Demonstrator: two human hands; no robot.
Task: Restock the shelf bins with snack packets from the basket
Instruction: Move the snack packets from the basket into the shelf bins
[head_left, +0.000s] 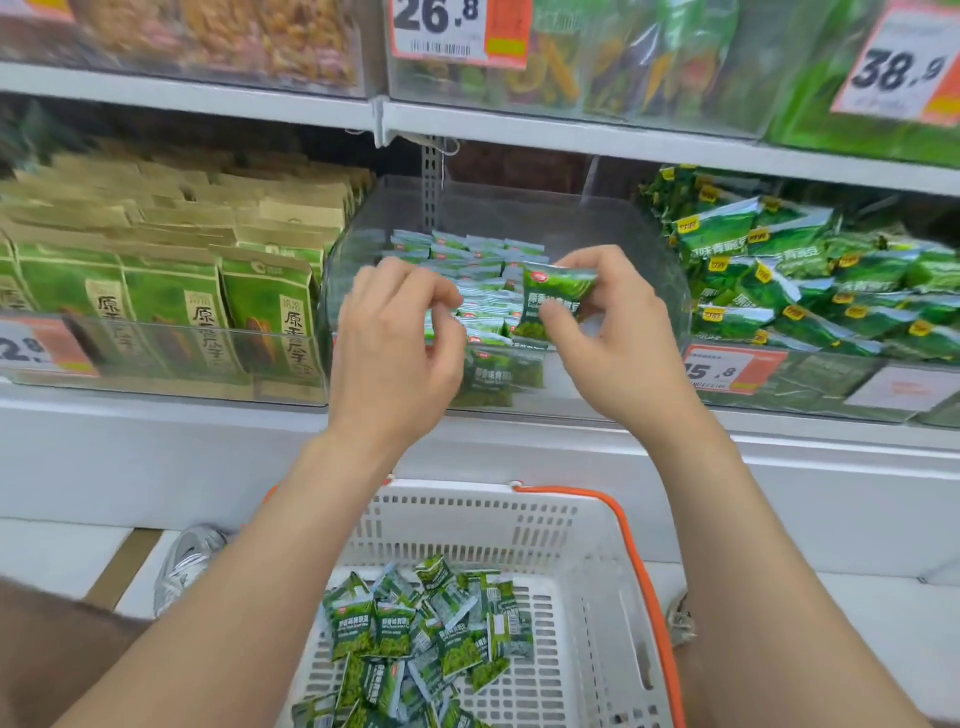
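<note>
Basket (597, 597), white with an orange handle (640, 564), holds loose green snack packets (415, 634). Right hand (618, 338) pinches one packet (556, 296) above the clear middle shelf bin (519, 218), which is partly filled with rowed packets (478, 260). Left hand (400, 343), fingers curled, meets the rows; whether it grips one cannot be told.

Green snack packets (415, 629) loose in white basket (467, 501), more upright in rows in clear bin (597, 234)
</note>
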